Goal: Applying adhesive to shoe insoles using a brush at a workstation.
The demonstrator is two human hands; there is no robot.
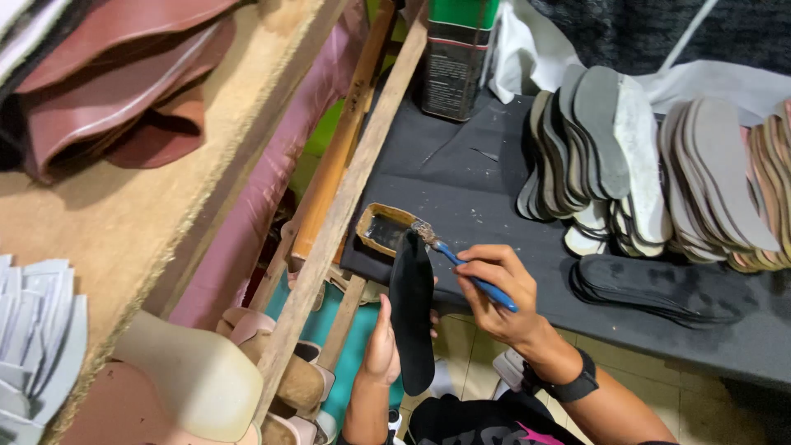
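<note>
My left hand [381, 342] holds a black shoe insole [411, 309] upright from behind, toe end pointing up toward a small rectangular glue tin [381, 228]. In my right hand [497, 292] is a blue-handled brush [461, 265], its glue-caked bristles touching the top of the insole beside the tin. The tin sits on the corner of a dark grey worktop [461, 189]. A black watch band is on my right wrist.
Grey and pale insoles [606, 148] stand in rows at the back right; a flat black stack [651, 284] lies in front. A green-topped can [457, 58] stands behind. A wooden rack [346, 189] with leather rolls [115, 91] and shoe lasts [198, 379] fills the left.
</note>
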